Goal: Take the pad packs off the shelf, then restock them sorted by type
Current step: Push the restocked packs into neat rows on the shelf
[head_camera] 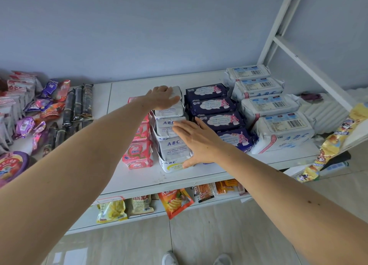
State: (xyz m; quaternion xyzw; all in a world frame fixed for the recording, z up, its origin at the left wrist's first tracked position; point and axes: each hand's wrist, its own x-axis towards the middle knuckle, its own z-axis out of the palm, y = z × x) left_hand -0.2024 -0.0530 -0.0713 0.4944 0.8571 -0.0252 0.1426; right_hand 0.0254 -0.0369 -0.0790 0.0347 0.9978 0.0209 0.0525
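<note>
Pad packs stand in four rows on the white shelf [139,177]. From left to right: pink packs [137,149], silver-white ABC packs [173,147], dark navy packs [217,105], and large white ABC packs [278,129]. My left hand [162,97] lies flat, fingers apart, on the rear packs of the silver-white row. My right hand [196,141] rests palm-down with spread fingers on the front right side of that same row, its thumb down at the frontmost pack [173,166]. Neither hand is closed around a pack.
Snack bags [41,107] and dark wrapped sticks [77,105] fill the shelf's left part. A lower shelf [139,217] holds chip and snack packets. A white rack frame [294,51] rises at the right, with a hanging strip of yellow sachets [326,145]. Tiled floor lies below.
</note>
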